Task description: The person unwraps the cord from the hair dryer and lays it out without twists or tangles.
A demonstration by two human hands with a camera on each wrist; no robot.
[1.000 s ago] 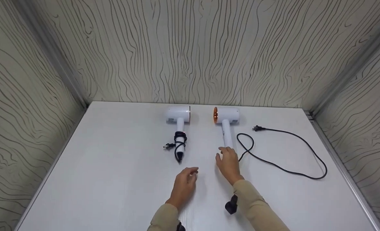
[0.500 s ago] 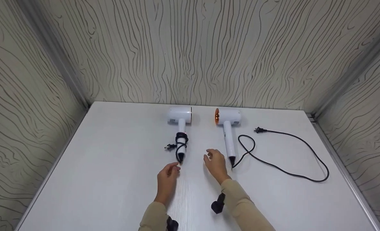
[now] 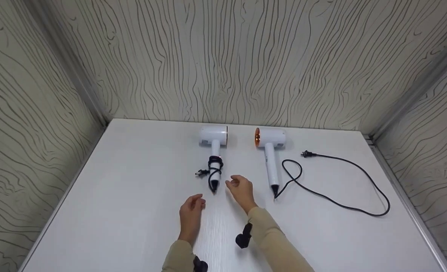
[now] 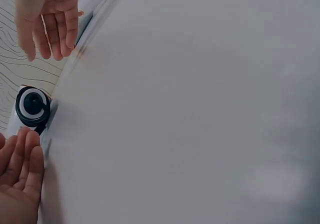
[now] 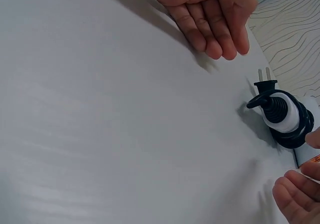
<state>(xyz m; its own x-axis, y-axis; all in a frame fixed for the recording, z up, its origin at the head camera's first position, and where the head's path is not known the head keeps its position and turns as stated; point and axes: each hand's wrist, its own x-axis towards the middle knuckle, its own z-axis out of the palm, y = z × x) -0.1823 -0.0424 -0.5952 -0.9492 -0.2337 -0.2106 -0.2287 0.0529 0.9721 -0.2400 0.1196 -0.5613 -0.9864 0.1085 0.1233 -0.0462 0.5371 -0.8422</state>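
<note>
Two white hair dryers lie on the white table. The left dryer (image 3: 213, 135) has its black cord (image 3: 215, 162) wound round its handle, with the plug (image 3: 201, 172) sticking out to the left. My left hand (image 3: 191, 216), fingers relaxed, is just below and left of that handle's end, holding nothing. My right hand (image 3: 242, 192) is between the two handles, fingers loosely bent and holding nothing. The right dryer (image 3: 271, 137) has an orange-rimmed opening facing left. In the right wrist view, the wound handle (image 5: 287, 115) is between both hands, touched by neither as far as shows.
The right dryer's black cord (image 3: 321, 194) loops across the right side of the table, its plug (image 3: 308, 153) near the back. Wood-patterned panels (image 3: 223, 60) stand behind and at both sides of the table (image 3: 132, 170).
My right hand has moved left, away from the right dryer's handle. My left hand has shifted left, passing close to the left handle's end. Both dryers lie as before.
</note>
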